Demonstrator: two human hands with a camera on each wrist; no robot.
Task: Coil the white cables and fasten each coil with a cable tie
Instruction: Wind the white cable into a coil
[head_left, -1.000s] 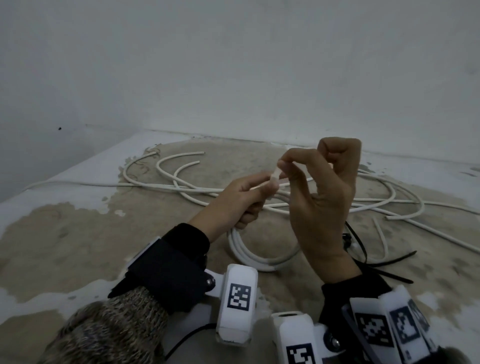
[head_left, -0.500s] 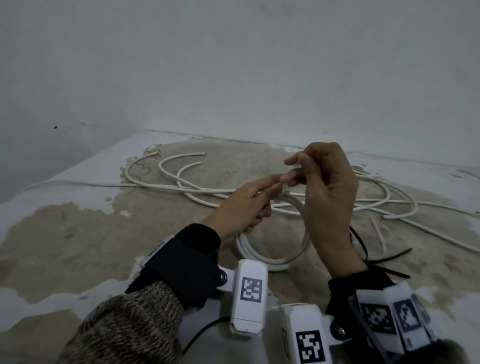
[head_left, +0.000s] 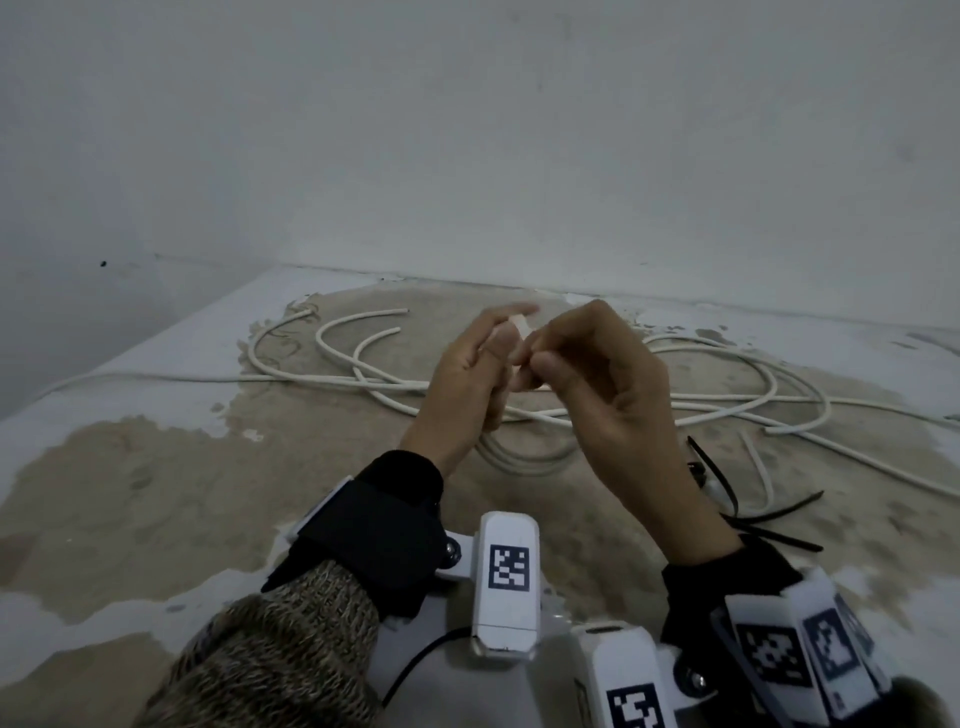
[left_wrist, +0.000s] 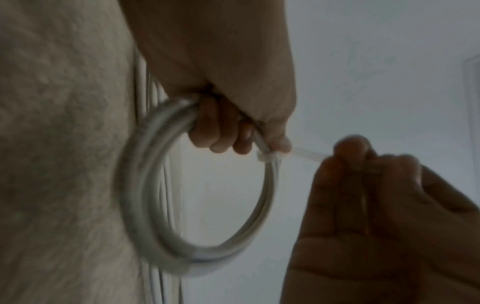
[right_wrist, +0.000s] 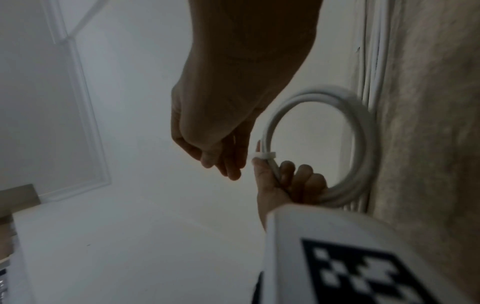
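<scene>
I see the left hand (left_wrist: 221, 86) lifted above the tabletop (head_left: 130, 493), its fingers (left_wrist: 207, 131) curled round the white coil (left_wrist: 145, 185) of cable. A pale cable tie (left_wrist: 270, 157) wraps the coil just beyond those fingers, and the right hand (left_wrist: 376, 205) pinches the tie's tail. Loose white cables (head_left: 727, 400) sprawl on the tabletop behind, black ties (head_left: 769, 519) near the right wrist.

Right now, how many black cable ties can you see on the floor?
3, possibly more hidden behind the right hand. One black cable tie curves beside the right wrist, a second points right, a third lies just below, all on the floor.
</scene>
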